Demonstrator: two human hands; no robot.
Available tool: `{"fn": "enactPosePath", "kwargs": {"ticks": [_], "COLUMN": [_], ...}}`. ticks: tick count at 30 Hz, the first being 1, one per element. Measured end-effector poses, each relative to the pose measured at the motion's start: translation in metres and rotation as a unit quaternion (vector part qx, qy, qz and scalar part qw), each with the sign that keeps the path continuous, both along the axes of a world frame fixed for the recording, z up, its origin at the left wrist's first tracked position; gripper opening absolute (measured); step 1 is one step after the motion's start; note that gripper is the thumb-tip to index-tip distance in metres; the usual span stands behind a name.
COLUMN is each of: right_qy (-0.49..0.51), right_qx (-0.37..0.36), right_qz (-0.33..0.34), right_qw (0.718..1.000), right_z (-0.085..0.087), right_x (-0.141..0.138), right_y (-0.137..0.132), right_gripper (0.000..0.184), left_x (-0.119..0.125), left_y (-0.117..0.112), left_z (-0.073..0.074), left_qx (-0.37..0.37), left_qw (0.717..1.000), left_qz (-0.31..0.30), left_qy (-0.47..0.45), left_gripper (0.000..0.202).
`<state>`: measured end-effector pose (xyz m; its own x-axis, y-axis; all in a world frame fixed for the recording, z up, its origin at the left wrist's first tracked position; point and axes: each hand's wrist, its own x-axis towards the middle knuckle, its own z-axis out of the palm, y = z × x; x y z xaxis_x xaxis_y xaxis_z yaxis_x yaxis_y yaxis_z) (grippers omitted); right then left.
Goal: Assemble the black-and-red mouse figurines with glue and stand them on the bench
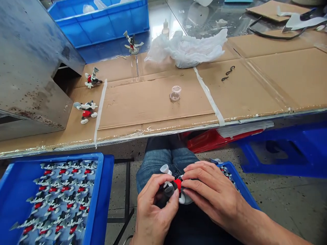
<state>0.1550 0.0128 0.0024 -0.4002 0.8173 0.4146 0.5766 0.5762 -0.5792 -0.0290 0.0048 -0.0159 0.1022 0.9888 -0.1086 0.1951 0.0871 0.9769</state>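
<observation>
Over my lap, my left hand (153, 207) and my right hand (209, 194) both grip one small toy figure (171, 186) in black, white and red. The left fingers curl round its black part; the right fingers pinch the red and white end. A blue tray (102, 190) at lower left holds several rows of the same figures. A second blue bin (240, 187) lies partly hidden under my right hand. Three finished figures rest on the cardboard-covered table: one (86, 111) lying at the left, one (92, 78) behind it, one (132, 43) standing further back.
A small clear plastic cup (175, 93) sits mid-table. A crumpled white plastic bag (189, 49) and a small glue bottle (166, 28) lie behind it. A large blue crate (102, 23) stands at the back left beside a grey metal housing (30, 61). Black curved parts (228, 72) lie at right.
</observation>
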Motion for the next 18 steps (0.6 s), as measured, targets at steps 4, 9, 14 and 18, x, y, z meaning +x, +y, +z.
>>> {"fn": "enactPosePath", "kwargs": {"ticks": [4,9,14,18], "right_qy": [-0.012,-0.013,-0.007,-0.014], "right_qx": [-0.012,-0.025,-0.022,-0.022], "right_qz": [-0.002,0.008,0.002,0.000], "right_qw": [1.000,1.000,1.000,1.000], "right_z": [0.0008,0.0007,0.0011,0.0024], "right_x": [0.0003,0.0015,0.0033,0.0039], "right_y": [-0.0006,-0.0009,-0.0016,-0.0030], "right_gripper": [0.012,0.012,0.018,0.020], "left_x": [-0.0024,-0.0022,-0.0027,-0.0021], "left_y": [0.0007,-0.0001,-0.0013,-0.0028], "left_z": [0.0000,0.0017,0.0010,-0.0002], "left_qx": [0.005,-0.012,-0.009,-0.013], "left_qw": [1.000,1.000,0.999,0.999], "left_qz": [-0.024,-0.022,-0.028,-0.032], "left_qy": [0.010,0.005,0.019,0.023], "left_gripper": [0.022,0.021,0.021,0.020]}}
